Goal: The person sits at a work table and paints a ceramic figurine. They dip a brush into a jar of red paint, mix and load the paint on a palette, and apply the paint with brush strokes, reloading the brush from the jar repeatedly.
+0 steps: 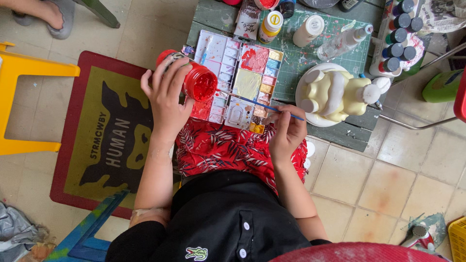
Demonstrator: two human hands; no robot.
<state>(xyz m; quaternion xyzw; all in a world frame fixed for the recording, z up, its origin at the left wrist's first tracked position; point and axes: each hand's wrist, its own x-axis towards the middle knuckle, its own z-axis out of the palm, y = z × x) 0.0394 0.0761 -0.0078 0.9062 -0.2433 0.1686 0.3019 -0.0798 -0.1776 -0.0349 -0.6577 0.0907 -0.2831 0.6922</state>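
- While the open red paint jar (196,80) sits tilted over the white plastic palette tray (236,80), its mouth facing the wells, too much paint could pour and flood neighbouring colours.
- Left hand (167,94): grip wrapped around the jar, above the palette's left edge.
- Right hand (287,131): narrow pinch grip on a thin blue-handled brush (262,104), whose tip reaches over the palette on the green desk (315,53).

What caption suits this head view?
Left hand tips a red paint jar over a palette; right hand holds a brush.
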